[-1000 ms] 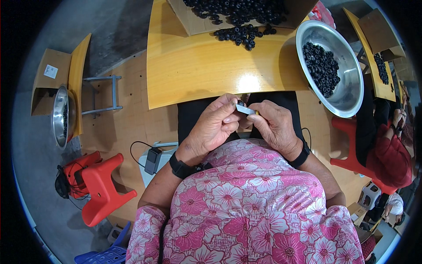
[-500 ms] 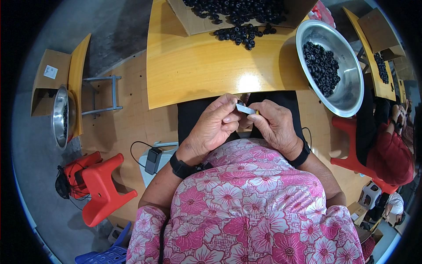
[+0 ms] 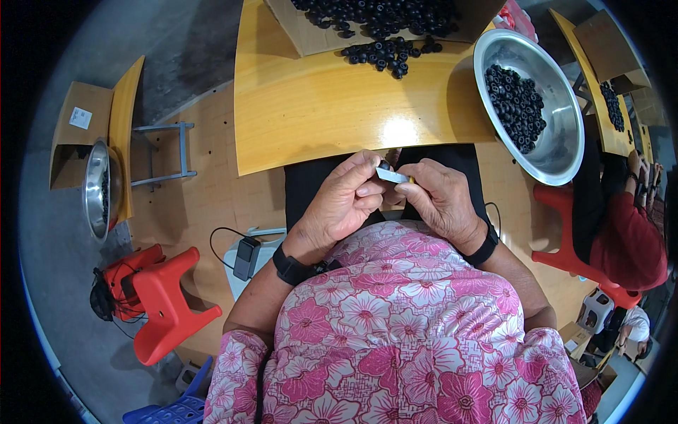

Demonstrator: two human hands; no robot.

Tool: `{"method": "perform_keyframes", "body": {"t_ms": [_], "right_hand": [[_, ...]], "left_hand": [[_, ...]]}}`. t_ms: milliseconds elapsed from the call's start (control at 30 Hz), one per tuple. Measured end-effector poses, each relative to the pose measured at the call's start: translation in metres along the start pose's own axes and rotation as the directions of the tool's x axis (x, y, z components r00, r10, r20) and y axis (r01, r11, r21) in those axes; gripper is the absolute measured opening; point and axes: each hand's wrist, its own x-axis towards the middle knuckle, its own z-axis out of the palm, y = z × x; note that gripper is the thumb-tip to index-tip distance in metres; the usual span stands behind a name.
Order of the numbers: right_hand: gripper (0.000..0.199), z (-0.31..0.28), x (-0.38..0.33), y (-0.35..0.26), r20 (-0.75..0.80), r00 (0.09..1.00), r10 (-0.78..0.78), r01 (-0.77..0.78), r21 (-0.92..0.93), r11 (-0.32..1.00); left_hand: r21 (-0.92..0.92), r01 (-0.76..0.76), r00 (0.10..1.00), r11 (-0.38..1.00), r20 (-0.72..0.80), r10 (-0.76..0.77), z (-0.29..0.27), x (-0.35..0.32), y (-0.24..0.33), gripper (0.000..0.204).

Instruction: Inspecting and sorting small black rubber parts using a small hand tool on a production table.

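My left hand [image 3: 345, 201] and my right hand [image 3: 441, 200] meet just below the near edge of the yellow table [image 3: 318, 106], over my dark lap. Between the fingertips sits a small silvery flat blade [image 3: 390, 174], pinched by both hands. Whatever small piece lies under the fingers is hidden. Several small black rings [image 3: 385, 53] are heaped at the table's far side, spilling from a cardboard box [image 3: 311, 35]. A steel bowl [image 3: 558, 152] at the right holds more black rings [image 3: 515, 106]. Black bands circle both wrists.
A red plastic stool [image 3: 166, 304] stands at lower left, with a second steel bowl [image 3: 95, 187] on a yellow table beyond it. A small black device with a cable [image 3: 247, 258] lies by my left elbow. Another person in red [image 3: 628, 244] sits at right beside a red stool.
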Motion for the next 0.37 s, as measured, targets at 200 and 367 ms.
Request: {"method": "perform_keyframes", "body": {"t_ms": [200, 367], "right_hand": [[0.021, -0.001, 0.0005, 0.0004, 0.008, 1.0, 0.012, -0.012, 0.005, 1.0], [0.021, -0.0009, 0.0003, 0.0014, 0.01, 1.0, 0.007, -0.007, 0.001, 1.0]], "left_hand": [[-0.003, 0.01, 1.0, 1.0, 0.001, -0.01, -0.0011, 0.0002, 0.0006, 0.015], [0.002, 0.012, 1.0, 1.0, 0.002, -0.012, -0.0011, 0.0002, 0.0006, 0.015]]}}
